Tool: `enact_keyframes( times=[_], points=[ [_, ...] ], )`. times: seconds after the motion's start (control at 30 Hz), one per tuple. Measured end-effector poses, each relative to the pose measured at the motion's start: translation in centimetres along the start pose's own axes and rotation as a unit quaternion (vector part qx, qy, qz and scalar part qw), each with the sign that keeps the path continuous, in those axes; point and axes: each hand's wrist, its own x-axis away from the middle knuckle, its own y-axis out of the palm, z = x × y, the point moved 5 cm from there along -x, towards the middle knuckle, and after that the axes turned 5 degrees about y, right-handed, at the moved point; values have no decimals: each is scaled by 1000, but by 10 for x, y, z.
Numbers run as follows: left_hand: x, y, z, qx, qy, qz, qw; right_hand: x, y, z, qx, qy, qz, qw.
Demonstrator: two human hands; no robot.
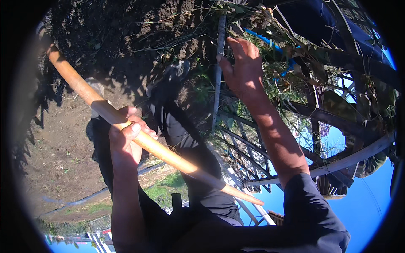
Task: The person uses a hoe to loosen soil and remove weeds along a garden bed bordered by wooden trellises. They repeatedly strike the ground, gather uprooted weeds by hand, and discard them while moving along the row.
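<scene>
My left hand (126, 139) is closed around a long, smooth wooden tool handle (171, 159). It slants across my legs, from the upper left down to a tapered end at the lower right. The tool's head end (42, 31) lies in shadow at the left rim, so its kind cannot be told. My right hand (245, 64) reaches forward with thumb and fingers apart and nothing seen in it. Its thumb and fingertips are beside a narrow grey post (220, 63); whether they touch it is unclear. Green and dry vines (278, 72) surround that hand's right side.
Dark, loose soil (177, 28) with grass lies ahead; sunlit bare earth (60, 151) spreads left. My shoes (95, 85) stand on it. At right are a dark lattice frame (246, 132), a curved pale pipe (354, 158) and a blue strip (264, 38) among the vines.
</scene>
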Motion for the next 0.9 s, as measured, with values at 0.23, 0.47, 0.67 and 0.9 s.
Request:
enact_keyframes(
  times=[0.23, 0.47, 0.67, 0.9],
  points=[
    [34, 24, 25, -4, 17, 113, 993, 301, -120, -123, -379, 230, -487, 753],
    [141, 141, -7, -45, 5, 75, 996, 424, -224, -60, -472, 460, -357, 662],
    [170, 196, -50, -174, -35, 19, 984, 470, -311, -74, -428, 498, -359, 663],
    [162, 233, -134, -267, -9, -13, 964, 483, -344, -41, -433, 555, -370, 606]
  ],
)
